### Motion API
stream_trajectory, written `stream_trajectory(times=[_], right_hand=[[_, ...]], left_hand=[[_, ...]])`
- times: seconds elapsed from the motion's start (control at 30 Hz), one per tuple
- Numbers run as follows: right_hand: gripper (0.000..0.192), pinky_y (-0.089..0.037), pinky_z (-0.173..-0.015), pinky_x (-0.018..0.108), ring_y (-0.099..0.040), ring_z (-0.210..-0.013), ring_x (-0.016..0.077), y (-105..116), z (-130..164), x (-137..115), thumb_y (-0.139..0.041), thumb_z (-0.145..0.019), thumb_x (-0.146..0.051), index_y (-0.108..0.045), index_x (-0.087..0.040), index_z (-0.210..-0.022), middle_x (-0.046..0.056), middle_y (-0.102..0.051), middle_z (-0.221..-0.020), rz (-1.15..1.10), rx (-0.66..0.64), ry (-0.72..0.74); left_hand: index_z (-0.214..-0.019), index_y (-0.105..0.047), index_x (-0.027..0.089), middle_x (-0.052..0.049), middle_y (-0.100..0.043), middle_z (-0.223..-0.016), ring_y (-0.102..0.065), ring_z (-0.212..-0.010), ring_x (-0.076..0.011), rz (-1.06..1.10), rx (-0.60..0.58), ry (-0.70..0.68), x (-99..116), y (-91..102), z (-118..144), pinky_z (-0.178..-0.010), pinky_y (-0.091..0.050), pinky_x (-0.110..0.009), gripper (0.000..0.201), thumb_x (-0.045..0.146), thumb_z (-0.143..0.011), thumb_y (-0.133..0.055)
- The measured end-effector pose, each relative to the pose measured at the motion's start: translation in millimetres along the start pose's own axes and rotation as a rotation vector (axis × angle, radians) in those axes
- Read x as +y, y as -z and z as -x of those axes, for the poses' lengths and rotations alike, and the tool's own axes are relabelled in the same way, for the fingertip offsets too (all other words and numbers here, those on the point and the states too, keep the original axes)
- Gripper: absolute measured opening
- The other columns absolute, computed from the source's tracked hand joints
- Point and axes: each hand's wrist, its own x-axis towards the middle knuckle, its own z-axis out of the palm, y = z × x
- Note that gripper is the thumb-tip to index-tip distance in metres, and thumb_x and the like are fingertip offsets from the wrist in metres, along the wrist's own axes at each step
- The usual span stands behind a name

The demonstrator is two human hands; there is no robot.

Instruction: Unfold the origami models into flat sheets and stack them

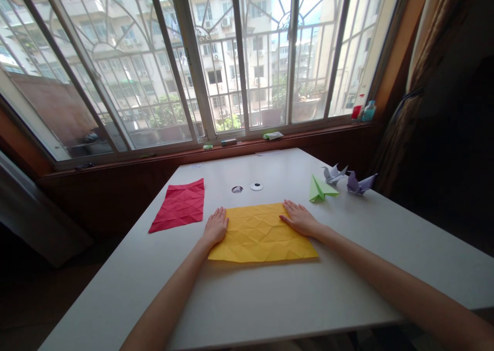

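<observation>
A sheet of yellow paper point(262, 232), crossed by many fold creases, lies spread on the white table in front of me. My left hand point(216, 225) rests flat against its left edge, fingers stretched out and pointing away from me. On the right edge, near the far corner, my right hand point(300, 218) lies flat with its thumb apart from the fingers. Neither hand grips the paper. To the left of my left hand is a creased red sheet point(180, 205), also opened out.
On the table's right stand a green folded paper plane point(321, 189), a white paper bird point(335, 174) and a purple one point(359, 183). A round hole point(236, 190) and a round cover point(257, 187) are beyond the yellow sheet on the white table point(247, 299). Small bottles point(369, 111) stand on the windowsill.
</observation>
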Motion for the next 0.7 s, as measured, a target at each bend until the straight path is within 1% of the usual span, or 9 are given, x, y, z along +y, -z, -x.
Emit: stream_trajectory(times=[0.1, 0.17, 0.27, 0.3, 0.37, 0.43, 0.5, 0.6, 0.7], right_hand=[[0.072, -0.016, -0.107, 0.054, -0.026, -0.132, 0.0342, 7.6, -1.3, -21.8, -0.025, -0.085, -0.054, -0.035, -0.003, -0.134, 0.023, -0.035, -0.139, -0.04, 0.069, -0.022], [0.067, -0.02, -0.107, 0.053, -0.025, -0.134, 0.0312, 7.2, 3.6, -47.9, -0.019, -0.089, -0.049, -0.028, -0.005, -0.138, 0.021, -0.032, -0.142, -0.089, 0.118, 0.005], [0.059, -0.029, -0.108, 0.043, -0.028, -0.134, 0.0224, -3.9, 24.9, -92.1, -0.013, -0.092, -0.042, -0.023, -0.011, -0.141, 0.013, -0.031, -0.144, -0.181, 0.123, 0.122], [0.058, -0.031, -0.108, 0.04, -0.029, -0.133, 0.0212, -9.2, 34.4, -104.5, -0.015, -0.092, -0.042, -0.025, -0.011, -0.14, 0.012, -0.032, -0.144, -0.205, 0.103, 0.167], [0.055, -0.032, -0.108, 0.038, -0.032, -0.131, 0.0219, -18.9, 52.5, -121.3, -0.02, -0.093, -0.041, -0.031, -0.012, -0.138, 0.011, -0.034, -0.143, -0.233, 0.049, 0.239], [0.057, -0.031, -0.108, 0.038, -0.034, -0.13, 0.0246, -24.7, 65.1, -125.1, -0.032, -0.09, -0.044, -0.036, -0.012, -0.136, 0.013, -0.036, -0.141, -0.238, -0.004, 0.279], [0.061, -0.027, -0.11, 0.041, -0.031, -0.132, 0.0258, -25.4, 70.9, -117.9, -0.037, -0.088, -0.048, -0.036, -0.012, -0.137, 0.014, -0.033, -0.142, -0.229, -0.049, 0.319], [0.064, -0.023, -0.111, 0.046, -0.025, -0.134, 0.0267, -20.0, 72.9, -96.9, -0.037, -0.087, -0.05, -0.035, -0.011, -0.137, 0.015, -0.029, -0.144, -0.198, -0.08, 0.331], [0.069, -0.021, -0.111, 0.045, -0.021, -0.135, 0.0266, -12.8, 75.8, -76.3, -0.036, -0.086, -0.054, -0.032, -0.01, -0.138, 0.015, -0.024, -0.146, -0.112, -0.097, 0.267]], left_hand=[[-0.132, -0.038, 0.008, -0.016, -0.032, -0.143, -0.028, -0.133, -0.0261, 0.017, 0.008, -0.012, 14.9, 13.9, -1.1, -0.107, -0.025, -0.046, 0.047, 0.022, -0.089, -0.027], [-0.133, -0.036, 0.005, -0.018, -0.029, -0.144, -0.025, -0.135, -0.0258, 0.036, 0.034, -0.049, 35.3, 20.2, 6.0, -0.108, -0.023, -0.045, 0.048, 0.019, -0.089, -0.025], [-0.137, -0.03, 0.004, -0.015, -0.023, -0.147, -0.022, -0.136, -0.0218, 0.078, 0.036, -0.163, 70.1, 18.4, 34.3, -0.11, -0.023, -0.037, 0.051, 0.021, -0.09, -0.023], [-0.138, -0.028, 0.007, -0.012, -0.022, -0.147, -0.02, -0.136, -0.02, 0.091, 0.022, -0.207, 79.0, 15.2, 46.9, -0.111, -0.022, -0.034, 0.051, 0.022, -0.09, -0.024], [-0.139, -0.028, 0.01, -0.009, -0.026, -0.147, -0.022, -0.136, -0.0177, 0.109, -0.028, -0.285, 88.9, 8.0, 71.2, -0.111, -0.022, -0.03, 0.053, 0.025, -0.088, -0.029], [-0.14, -0.025, 0.009, -0.009, -0.025, -0.147, -0.022, -0.136, -0.02, 0.121, -0.058, -0.313, 88.4, 3.1, 88.8, -0.112, -0.021, -0.033, 0.056, 0.031, -0.089, -0.031], [-0.14, -0.026, 0.01, -0.009, -0.025, -0.147, -0.022, -0.136, -0.0212, 0.126, -0.077, -0.335, 80.9, 2.4, 97.0, -0.112, -0.021, -0.036, 0.056, 0.032, -0.089, -0.031], [-0.139, -0.028, 0.01, -0.009, -0.023, -0.147, -0.02, -0.136, -0.0221, 0.118, -0.085, -0.327, 65.0, 6.4, 98.0, -0.111, -0.021, -0.039, 0.054, 0.036, -0.091, -0.027], [-0.139, -0.028, 0.01, -0.009, -0.023, -0.148, -0.019, -0.137, -0.0215, 0.088, -0.08, -0.268, 46.7, 9.7, 98.0, -0.111, -0.021, -0.038, 0.057, 0.041, -0.091, -0.025]])
